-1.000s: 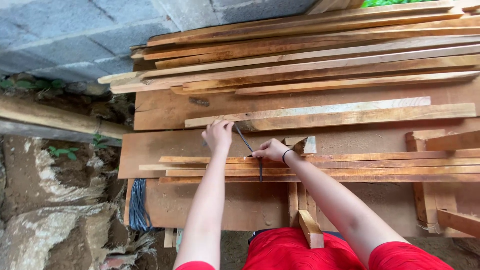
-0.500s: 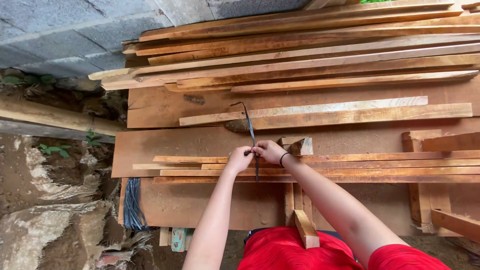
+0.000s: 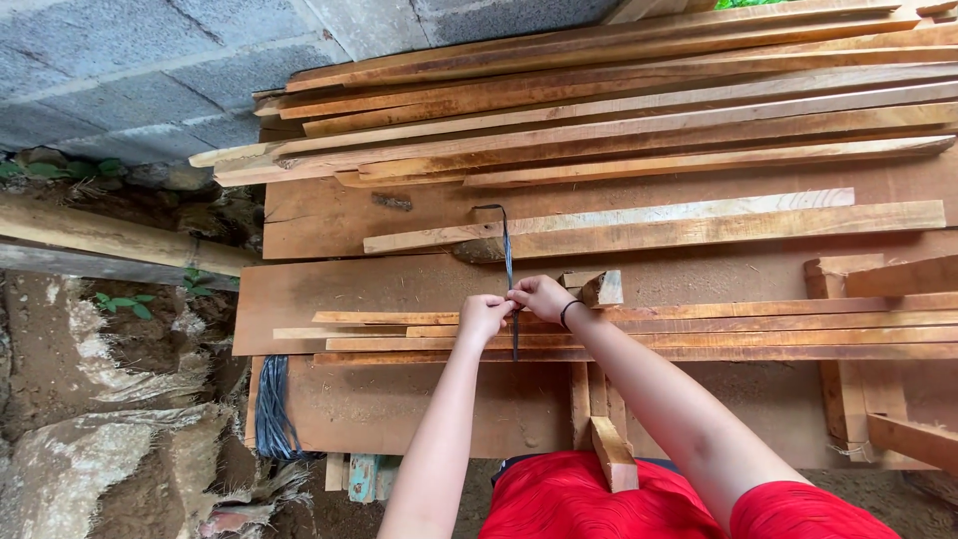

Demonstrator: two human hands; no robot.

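Two hands, left hand (image 3: 483,313) and right hand (image 3: 540,296), meet fingertip to fingertip, both pinched shut on one dark strap (image 3: 508,262). Strap: thin, flat, blackish; loops up beyond the fingers and hangs below them across a bundle of wooden slats (image 3: 758,334) on the workbench (image 3: 329,289).

A long stack of wooden slats (image 3: 619,110) is lying along the far edge of the bench (image 3: 329,225). Two longer boards (image 3: 679,225) are resting side by side nearer the middle of it. A small wooden block (image 3: 602,288) is sitting just in front of them. A bundle of dark cord (image 3: 271,409) is hanging off the bench's near left corner. A grey block wall (image 3: 140,70) is rising beyond the far left corner, and a thick pole (image 3: 110,235) is lying on the ground below it.
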